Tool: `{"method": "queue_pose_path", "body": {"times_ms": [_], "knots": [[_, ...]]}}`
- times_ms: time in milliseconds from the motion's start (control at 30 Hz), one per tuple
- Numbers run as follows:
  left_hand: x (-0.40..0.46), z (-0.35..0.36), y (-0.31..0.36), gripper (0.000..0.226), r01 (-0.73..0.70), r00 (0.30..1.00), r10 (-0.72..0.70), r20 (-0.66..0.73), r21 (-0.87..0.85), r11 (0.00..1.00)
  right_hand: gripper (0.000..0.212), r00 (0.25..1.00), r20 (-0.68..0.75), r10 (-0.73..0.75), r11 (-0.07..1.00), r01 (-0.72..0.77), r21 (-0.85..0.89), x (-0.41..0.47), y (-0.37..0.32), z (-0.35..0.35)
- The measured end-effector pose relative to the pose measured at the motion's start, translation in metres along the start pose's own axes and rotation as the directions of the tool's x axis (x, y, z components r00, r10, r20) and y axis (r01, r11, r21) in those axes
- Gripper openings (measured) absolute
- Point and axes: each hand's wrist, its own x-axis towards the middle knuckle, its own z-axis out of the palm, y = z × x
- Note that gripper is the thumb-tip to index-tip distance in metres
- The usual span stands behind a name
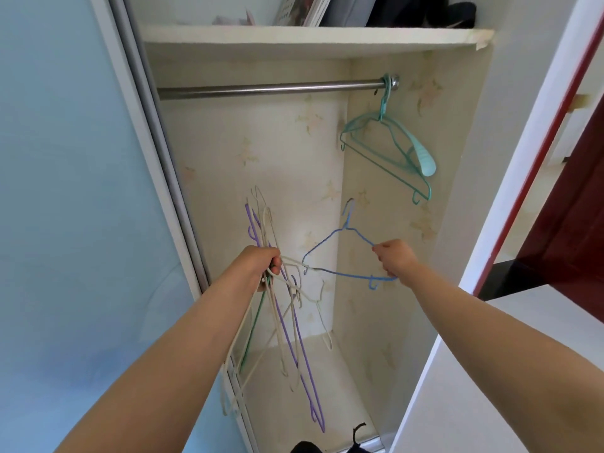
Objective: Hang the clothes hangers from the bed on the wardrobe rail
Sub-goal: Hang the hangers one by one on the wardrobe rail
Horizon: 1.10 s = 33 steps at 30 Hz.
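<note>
My left hand (261, 264) grips a bundle of several thin hangers (287, 322), white, purple and green, which dangle tangled in front of the open wardrobe. My right hand (394, 256) pinches the right shoulder of a blue wire hanger (336, 235), held upright with its hook pointing up; its left end touches the bundle. The steel wardrobe rail (261, 88) runs across the top of the wardrobe. Two teal hangers (385, 148) hang together at the rail's far right end, against the side wall.
A shelf (310, 35) above the rail carries books and dark items. The sliding door frame (157, 152) stands to the left, a white wall edge (490, 223) and a dark red door (562, 223) to the right. Dark objects (327, 444) lie on the wardrobe floor.
</note>
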Motion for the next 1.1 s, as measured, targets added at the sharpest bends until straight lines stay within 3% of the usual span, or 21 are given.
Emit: {"method": "queue_pose_path", "body": {"times_ms": [67, 133, 233, 433, 667, 800, 867, 1033, 1100], "knots": [[0.002, 0.004, 0.001, 0.039, 0.028, 1.000, -0.028, 0.009, -0.001, 1.000, 0.034, 0.989, 0.025, -0.147, 0.956, 0.148, -0.253, -0.004, -0.020, -0.001], [0.002, 0.008, 0.002, 0.035, 0.036, 0.999, -0.036, 0.015, -0.003, 0.999, 0.027, 0.962, 0.039, -0.270, 0.889, 0.264, -0.375, -0.005, -0.034, -0.002], [0.003, 0.011, 0.008, 0.030, 0.050, 0.999, -0.050, 0.008, 0.001, 0.999, 0.037, 0.899, -0.092, -0.429, 0.839, 0.358, -0.411, -0.007, -0.053, -0.011], [0.007, 0.014, 0.022, 0.028, 0.072, 0.996, -0.072, -0.058, 0.006, 0.997, 0.037, 0.718, -0.319, -0.618, 0.777, 0.499, -0.384, -0.006, -0.085, -0.034], [0.010, 0.015, 0.070, 0.025, -0.052, 0.990, 0.040, -0.134, -0.083, 0.995, 0.039, 0.691, -0.414, -0.593, 0.804, 0.484, -0.345, 0.024, -0.141, -0.066], [0.009, 0.017, 0.089, 0.025, -0.115, 0.985, 0.098, -0.141, -0.119, 0.986, 0.040, 0.794, -0.341, -0.503, 0.846, 0.371, -0.384, 0.048, -0.152, -0.074], [0.008, 0.018, 0.091, 0.026, -0.143, 0.981, 0.124, -0.149, -0.129, 0.981, 0.041, 0.812, -0.362, -0.457, 0.864, 0.309, -0.399, 0.052, -0.146, -0.077], [0.010, 0.016, 0.084, 0.029, -0.150, 0.982, 0.126, -0.141, -0.177, 0.973, 0.035, 0.823, -0.464, -0.328, 0.939, 0.230, -0.256, 0.053, -0.127, -0.091], [0.010, 0.014, 0.078, 0.029, -0.156, 0.984, 0.133, -0.121, -0.212, 0.965, 0.038, 0.767, -0.538, -0.351, 0.932, 0.227, -0.284, 0.045, -0.118, -0.085]]}}
